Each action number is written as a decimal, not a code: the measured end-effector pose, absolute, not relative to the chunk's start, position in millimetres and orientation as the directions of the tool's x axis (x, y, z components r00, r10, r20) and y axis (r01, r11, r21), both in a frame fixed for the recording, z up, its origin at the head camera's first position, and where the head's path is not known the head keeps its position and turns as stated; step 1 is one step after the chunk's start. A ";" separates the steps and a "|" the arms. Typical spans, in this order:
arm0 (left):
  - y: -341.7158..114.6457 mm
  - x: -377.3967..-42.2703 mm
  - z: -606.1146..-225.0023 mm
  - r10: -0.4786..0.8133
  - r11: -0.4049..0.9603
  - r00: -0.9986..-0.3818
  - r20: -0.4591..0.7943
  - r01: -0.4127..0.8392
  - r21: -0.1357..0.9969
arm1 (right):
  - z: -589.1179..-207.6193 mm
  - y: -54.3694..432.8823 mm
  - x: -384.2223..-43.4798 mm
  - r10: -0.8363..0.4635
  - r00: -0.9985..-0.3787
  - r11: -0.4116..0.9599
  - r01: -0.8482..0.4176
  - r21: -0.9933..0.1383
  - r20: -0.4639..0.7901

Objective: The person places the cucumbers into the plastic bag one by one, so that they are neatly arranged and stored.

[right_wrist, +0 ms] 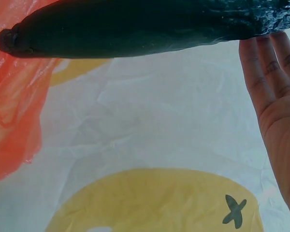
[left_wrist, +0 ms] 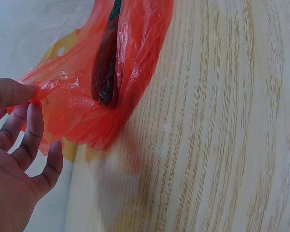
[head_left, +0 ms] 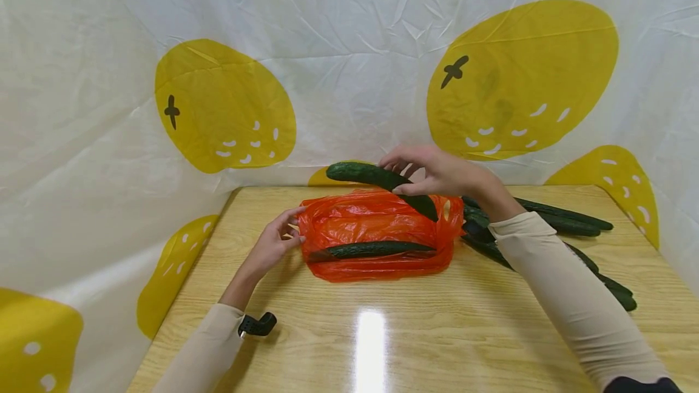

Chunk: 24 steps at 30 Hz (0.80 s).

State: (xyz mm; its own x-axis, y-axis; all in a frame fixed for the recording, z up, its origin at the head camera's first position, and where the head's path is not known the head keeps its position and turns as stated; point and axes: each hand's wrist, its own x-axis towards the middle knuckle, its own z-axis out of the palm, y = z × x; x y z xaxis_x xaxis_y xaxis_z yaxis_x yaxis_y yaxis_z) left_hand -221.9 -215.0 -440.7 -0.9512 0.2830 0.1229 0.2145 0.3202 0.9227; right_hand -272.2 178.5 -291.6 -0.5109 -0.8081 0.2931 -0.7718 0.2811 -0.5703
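An orange-red plastic bag [head_left: 377,220] lies spread on the table with its mouth open, and one dark green cucumber [head_left: 379,250] rests inside it along the near side. My left hand [head_left: 276,240] pinches the bag's left edge between thumb and fingertips, as the left wrist view shows. Over the bag, my right hand [head_left: 437,170] grips a second cucumber [head_left: 364,173] between thumb and fingers. That cucumber is tilted, its left end higher and its right end low over the bag's right side.
Several more cucumbers [head_left: 570,223] lie on the wooden table [head_left: 306,332] to the right, partly hidden behind the right forearm. A white curtain [head_left: 349,96] with yellow fruit prints hangs behind the table and along its left side.
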 end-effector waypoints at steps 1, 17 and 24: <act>-214.9 -222.1 -440.6 0.284 0.319 -0.951 0.124 0.216 0.923 | -293.4 177.8 -273.0 -0.809 -0.512 0.282 -0.769 -0.574 0.289; -212.8 -223.5 -435.8 0.275 0.325 -0.959 0.067 0.158 0.932 | -331.7 171.7 -285.9 -0.807 -0.563 0.349 -0.698 -0.626 0.178; -213.3 -224.4 -439.9 0.275 0.315 -0.957 0.096 0.184 0.931 | -346.7 169.0 -290.7 -0.823 -0.537 0.346 -0.735 -0.582 0.188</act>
State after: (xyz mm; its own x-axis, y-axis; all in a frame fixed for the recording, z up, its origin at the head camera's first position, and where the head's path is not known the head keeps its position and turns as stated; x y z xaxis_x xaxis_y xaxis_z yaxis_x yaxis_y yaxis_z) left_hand -224.4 -213.3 -439.9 -0.9565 0.2754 0.0957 0.1839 0.3151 0.9311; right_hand -290.7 169.0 -346.7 -0.5367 -0.8225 0.1883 -0.7353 0.3464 -0.5825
